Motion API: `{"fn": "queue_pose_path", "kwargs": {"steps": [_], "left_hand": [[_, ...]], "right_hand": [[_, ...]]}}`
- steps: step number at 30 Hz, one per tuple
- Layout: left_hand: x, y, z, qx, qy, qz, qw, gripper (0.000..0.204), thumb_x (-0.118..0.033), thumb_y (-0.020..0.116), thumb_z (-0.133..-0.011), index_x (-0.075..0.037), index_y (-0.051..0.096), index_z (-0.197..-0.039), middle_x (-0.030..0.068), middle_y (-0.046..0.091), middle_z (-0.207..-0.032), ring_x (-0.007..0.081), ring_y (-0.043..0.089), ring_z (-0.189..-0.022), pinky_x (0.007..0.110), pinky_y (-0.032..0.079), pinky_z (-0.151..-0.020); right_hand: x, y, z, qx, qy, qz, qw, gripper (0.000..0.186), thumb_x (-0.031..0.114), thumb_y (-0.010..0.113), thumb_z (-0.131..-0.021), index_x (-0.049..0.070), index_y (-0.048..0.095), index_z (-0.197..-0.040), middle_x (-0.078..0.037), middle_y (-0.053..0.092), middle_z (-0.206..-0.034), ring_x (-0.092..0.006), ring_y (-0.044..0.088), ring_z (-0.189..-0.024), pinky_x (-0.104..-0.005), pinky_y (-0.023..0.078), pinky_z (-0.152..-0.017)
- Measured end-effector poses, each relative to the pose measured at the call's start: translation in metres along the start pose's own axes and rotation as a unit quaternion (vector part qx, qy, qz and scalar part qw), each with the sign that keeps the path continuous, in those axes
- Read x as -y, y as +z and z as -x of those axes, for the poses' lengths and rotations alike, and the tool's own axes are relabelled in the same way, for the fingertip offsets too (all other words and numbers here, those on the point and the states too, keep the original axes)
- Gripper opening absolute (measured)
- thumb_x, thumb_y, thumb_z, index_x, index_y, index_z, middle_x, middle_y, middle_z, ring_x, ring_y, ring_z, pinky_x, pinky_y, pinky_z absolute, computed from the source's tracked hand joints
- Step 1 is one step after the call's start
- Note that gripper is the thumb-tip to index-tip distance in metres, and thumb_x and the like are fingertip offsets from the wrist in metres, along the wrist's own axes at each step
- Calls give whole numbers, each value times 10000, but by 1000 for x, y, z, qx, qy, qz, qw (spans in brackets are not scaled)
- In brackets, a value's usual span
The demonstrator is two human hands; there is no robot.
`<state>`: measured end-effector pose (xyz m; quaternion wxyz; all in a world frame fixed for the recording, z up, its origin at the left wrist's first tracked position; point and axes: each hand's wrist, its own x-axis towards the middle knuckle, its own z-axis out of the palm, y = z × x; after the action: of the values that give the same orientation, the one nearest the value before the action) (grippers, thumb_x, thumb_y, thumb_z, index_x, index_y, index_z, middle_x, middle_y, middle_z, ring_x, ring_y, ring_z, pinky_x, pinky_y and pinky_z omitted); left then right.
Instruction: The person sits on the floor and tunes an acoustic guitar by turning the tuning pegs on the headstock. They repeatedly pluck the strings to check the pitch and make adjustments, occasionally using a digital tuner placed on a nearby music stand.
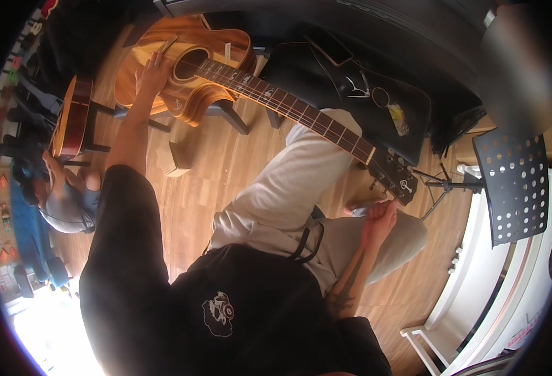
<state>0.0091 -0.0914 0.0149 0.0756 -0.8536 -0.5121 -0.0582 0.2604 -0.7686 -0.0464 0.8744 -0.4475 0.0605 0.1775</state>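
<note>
An acoustic guitar (191, 103) with a glossy brown wooden body lies slanting in front of me, its body at the far left. Its dark fretboard (301, 111) runs over my raised knee to the black headstock (396, 182) at the right. Next to the bridge, my left hand (154, 76) rests on the guitar's top with its fingers stretched out. My right hand (381, 216) is closed just beyond the headstock's tip. Whatever it may pinch there is hidden or too small to make out.
A black case (288, 78) beyond the neck bears a phone (327, 45), glasses (354, 88) and a small packet (399, 119). A perforated music stand (513, 185) stands at right. At left are another guitar (75, 119) and a seated person (69, 200). A small box (172, 158) sits on the floor.
</note>
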Motion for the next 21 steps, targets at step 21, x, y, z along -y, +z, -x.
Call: {"fn": "queue_pose_path", "kwargs": {"steps": [21], "left_hand": [[-37,46,-23,115,-32,129,984,688,-563,355,-1030,-97,394,-1534,238,502,-1488,427,452,-1391,483,368,-1140]], "right_hand": [[26,-8,13,-16,-35,163,986,410,413,406,-1108,64,543,-945,-10,465,-680,-116,434,-604,-273,345,-567]]}}
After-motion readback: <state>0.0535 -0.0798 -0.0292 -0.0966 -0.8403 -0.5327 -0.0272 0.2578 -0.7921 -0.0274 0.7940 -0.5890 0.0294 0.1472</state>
